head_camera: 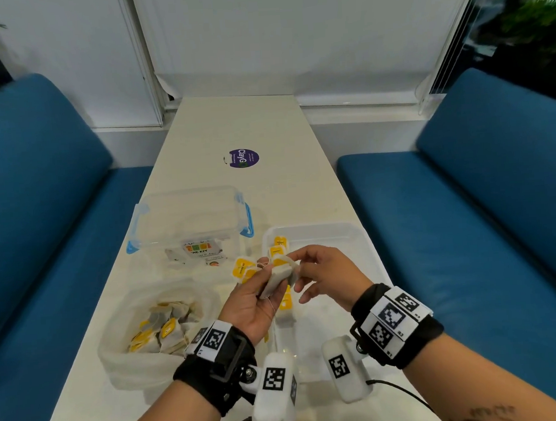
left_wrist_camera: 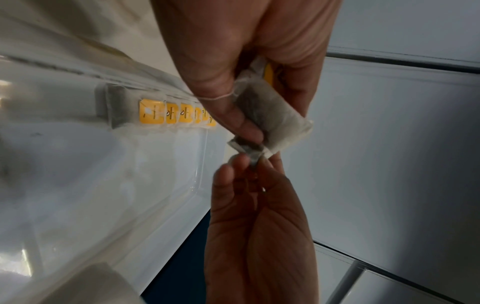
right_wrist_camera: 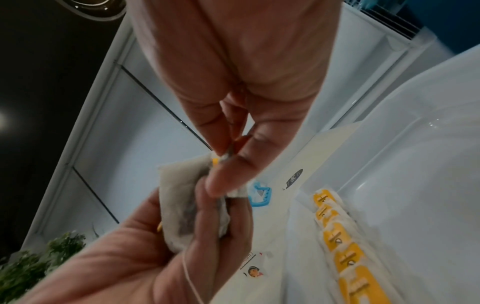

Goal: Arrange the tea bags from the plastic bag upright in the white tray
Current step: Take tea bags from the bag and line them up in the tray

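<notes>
Overhead, from the head view, a small bunch of tea bags [head_camera: 278, 276] is held in the curled fingers of the left hand [head_camera: 254, 303] above the near left part of the white tray [head_camera: 363, 263], while one bag's top edge is pinched between thumb and forefinger of the right hand [head_camera: 330, 275], its other fingers loosely spread. Several yellow tags [head_camera: 242, 267] are seen dangling beyond the left fingertips. A heap of tea bags, too many to count, is left in the plastic bag [head_camera: 154, 326] on the table [head_camera: 266, 127], and one clear lidded box [head_camera: 190, 215] is set behind it. From the left wrist view, a tea bag [left_wrist_camera: 272, 121] is pressed under the left thumb, its string looped over that thumb, and a lower corner is nipped by the right fingertips [left_wrist_camera: 231, 170]; a row of about five tagged bags [left_wrist_camera: 176, 113] is stood along the tray wall. From the right wrist view, the narrow pinch is confirmed, and five or six yellow-tagged bags [right_wrist_camera: 337, 236] are lined up in the tray.
</notes>
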A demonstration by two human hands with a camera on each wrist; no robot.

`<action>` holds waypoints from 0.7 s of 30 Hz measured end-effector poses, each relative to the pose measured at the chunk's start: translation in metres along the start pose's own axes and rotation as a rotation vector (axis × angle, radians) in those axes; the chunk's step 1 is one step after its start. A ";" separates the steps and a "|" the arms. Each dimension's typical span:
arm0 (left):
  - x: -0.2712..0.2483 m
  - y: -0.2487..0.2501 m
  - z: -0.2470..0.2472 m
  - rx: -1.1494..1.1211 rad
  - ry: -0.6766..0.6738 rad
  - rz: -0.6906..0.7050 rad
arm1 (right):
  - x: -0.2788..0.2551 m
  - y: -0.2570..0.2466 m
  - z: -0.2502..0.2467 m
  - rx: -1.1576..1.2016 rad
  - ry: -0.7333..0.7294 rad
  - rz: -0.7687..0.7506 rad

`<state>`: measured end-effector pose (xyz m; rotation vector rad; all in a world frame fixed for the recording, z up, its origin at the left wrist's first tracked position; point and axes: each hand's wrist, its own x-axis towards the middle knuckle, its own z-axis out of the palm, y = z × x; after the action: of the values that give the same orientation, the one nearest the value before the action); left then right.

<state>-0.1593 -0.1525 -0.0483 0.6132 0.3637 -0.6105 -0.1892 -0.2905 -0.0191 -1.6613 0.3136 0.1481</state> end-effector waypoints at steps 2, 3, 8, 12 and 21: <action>0.003 0.001 -0.002 0.026 -0.006 0.003 | 0.000 0.000 0.002 -0.122 -0.008 -0.007; 0.003 0.001 -0.002 0.048 -0.010 0.009 | 0.000 0.000 0.002 -0.210 0.000 -0.035; -0.003 0.004 0.005 0.169 -0.022 0.037 | 0.005 -0.003 -0.004 -0.336 -0.023 -0.160; -0.005 0.007 0.006 0.131 -0.005 0.020 | 0.011 -0.004 -0.009 -0.412 -0.093 -0.154; -0.002 0.022 -0.002 -0.029 0.068 0.052 | 0.014 -0.001 -0.017 -0.216 -0.017 -0.014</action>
<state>-0.1475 -0.1362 -0.0396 0.6152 0.4187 -0.5349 -0.1770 -0.3084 -0.0201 -1.8742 0.2813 0.1909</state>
